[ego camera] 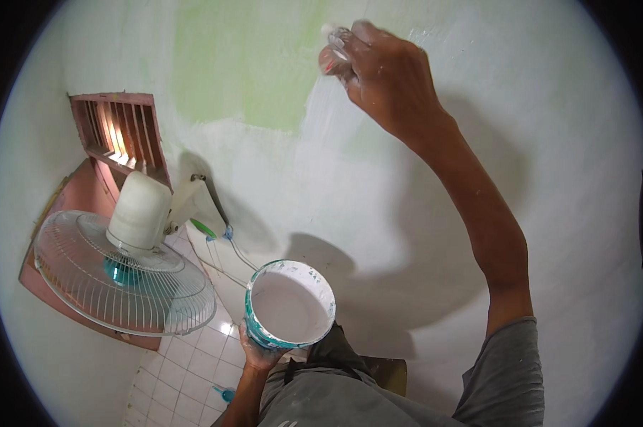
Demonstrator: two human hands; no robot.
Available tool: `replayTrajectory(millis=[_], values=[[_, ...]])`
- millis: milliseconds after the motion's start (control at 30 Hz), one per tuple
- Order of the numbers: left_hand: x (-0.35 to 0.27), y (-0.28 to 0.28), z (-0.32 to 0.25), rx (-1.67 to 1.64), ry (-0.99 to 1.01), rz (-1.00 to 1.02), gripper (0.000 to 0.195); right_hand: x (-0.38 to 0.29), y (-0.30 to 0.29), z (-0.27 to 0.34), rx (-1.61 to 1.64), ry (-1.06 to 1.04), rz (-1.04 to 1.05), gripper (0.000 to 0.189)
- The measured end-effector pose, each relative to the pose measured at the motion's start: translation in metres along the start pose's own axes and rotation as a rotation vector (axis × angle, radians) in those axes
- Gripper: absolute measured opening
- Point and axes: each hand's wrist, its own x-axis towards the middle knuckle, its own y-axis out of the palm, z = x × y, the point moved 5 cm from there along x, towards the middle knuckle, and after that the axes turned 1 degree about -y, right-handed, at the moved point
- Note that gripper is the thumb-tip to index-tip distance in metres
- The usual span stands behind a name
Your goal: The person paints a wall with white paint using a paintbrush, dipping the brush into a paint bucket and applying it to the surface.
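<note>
My right hand [391, 69] is raised against the wall [348, 197] and closed on a paintbrush [332, 58], blurred and mostly hidden by the fingers. White paint smears the fingers. Fresh white strokes lie beside and below a pale green patch [241, 69] of the wall. Low in front of my body, my left hand [260, 349] supports a green and white paint bucket [290, 304] from below and the side. Whitish paint [287, 307] lies inside it, and its rim is splashed with paint.
A wall-mounted fan [140, 213] with a wire cage juts out at the left, near the bucket, its cords hanging behind. A pink-framed barred vent [123, 133] is beyond it. Below are a tiled floor [183, 368], a small blue item [226, 395] and a brownish surface [388, 373] by my legs.
</note>
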Motion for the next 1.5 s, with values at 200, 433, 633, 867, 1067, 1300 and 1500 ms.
replayTrajectory(millis=[200, 433, 633, 867, 1067, 1300, 1500], values=[[-0.008, -0.002, 0.004, -0.017, -0.019, -0.012, 0.071, -0.050, 0.028, 0.063, -0.012, -0.226, 0.335, 0.027], [-0.003, -0.015, 0.000, -0.001, -0.031, -0.066, 0.081, -0.034, 0.012, 0.031, 0.160, -0.196, 0.160, 0.015], [-0.008, -0.003, 0.002, -0.026, -0.031, -0.039, 0.072, 0.048, -0.055, -0.056, -0.161, -0.111, -0.106, 0.013], [-0.012, 0.011, 0.001, -0.009, -0.009, -0.022, 0.070, -0.051, -0.016, 0.030, -0.011, -0.293, 0.277, 0.023], [-0.018, 0.023, -0.001, 0.086, -0.005, 0.029, 0.069, -0.025, -0.031, -0.020, 0.209, -0.044, 0.251, 0.025], [-0.019, 0.031, -0.005, 0.628, 0.154, 0.019, 0.082, 0.066, -0.102, -0.105, -0.214, -0.111, -0.178, 0.017], [-0.004, -0.003, -0.003, 0.175, 0.046, 0.062, 0.080, -0.014, -0.050, -0.044, -0.110, -0.100, 0.149, 0.025]])
